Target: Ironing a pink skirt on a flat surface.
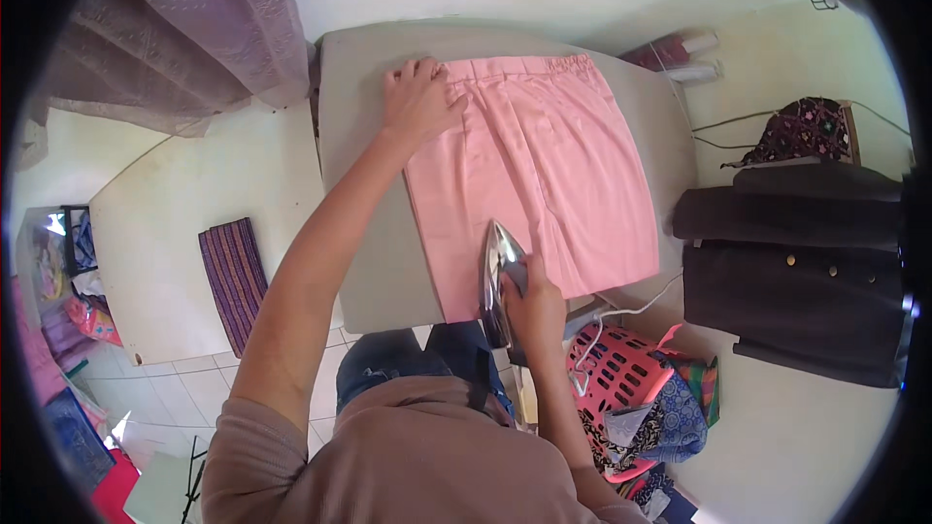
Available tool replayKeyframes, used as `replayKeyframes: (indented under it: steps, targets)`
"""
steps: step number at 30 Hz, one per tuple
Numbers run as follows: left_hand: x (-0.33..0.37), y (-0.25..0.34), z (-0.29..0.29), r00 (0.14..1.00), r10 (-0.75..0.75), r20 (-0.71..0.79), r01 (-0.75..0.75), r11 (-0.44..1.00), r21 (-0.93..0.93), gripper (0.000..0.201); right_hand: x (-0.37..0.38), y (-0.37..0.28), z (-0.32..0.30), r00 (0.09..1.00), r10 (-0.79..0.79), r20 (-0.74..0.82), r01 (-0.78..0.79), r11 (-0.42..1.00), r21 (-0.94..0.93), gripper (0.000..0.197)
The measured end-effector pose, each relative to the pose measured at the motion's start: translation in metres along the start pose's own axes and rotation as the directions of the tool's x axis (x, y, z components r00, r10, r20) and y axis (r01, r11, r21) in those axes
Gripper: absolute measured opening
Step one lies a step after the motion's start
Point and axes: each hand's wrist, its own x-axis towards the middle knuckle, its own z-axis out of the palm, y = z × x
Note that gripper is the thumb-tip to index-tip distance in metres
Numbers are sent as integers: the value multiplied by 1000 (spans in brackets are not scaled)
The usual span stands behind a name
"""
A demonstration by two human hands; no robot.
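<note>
Pink shorts or a skirt-like garment [582,184] with a gathered waistband lies spread over a grey padded ironing surface [374,262], its waistband at the far end. My left hand [419,102] rests flat on the garment's far left corner, fingers spread over the waistband. In my right hand [534,311] is the handle of a clothes iron [495,277], fingers wrapped round it. The iron's shiny metal body is on the near part of the pink cloth, left of the middle, its tip pointing away from me. Its sole is hidden.
A white cord [631,309] runs along the right of the ironing surface. Below it stands a pink basket [612,369] full of clothes. Dark garments [791,281] hang at the right. On the left, a striped folded cloth [233,281] lies on a white table [155,223]. A curtain [184,29] hangs far left.
</note>
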Motion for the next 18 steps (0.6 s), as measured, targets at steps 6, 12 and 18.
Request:
replayKeyframes:
  steps: [6, 12, 18]
  targets:
    - [-7, -17, 35, 978, 58, -202, -66, 997, -33, 35, 122, -67, 3, 960, -243, -141, 242, 970, -26, 41]
    - [-6, -19, 35, 982, 61, -177, -56, 998, 33, 33, 148, -70, 1, 943, -293, -158, 299, 954, 15, 34]
    - [-6, -6, 25, 993, 6, -117, 7, 994, 109, 33, 11, 20, -15, 998, -63, -4, 62, 998, -11, 29]
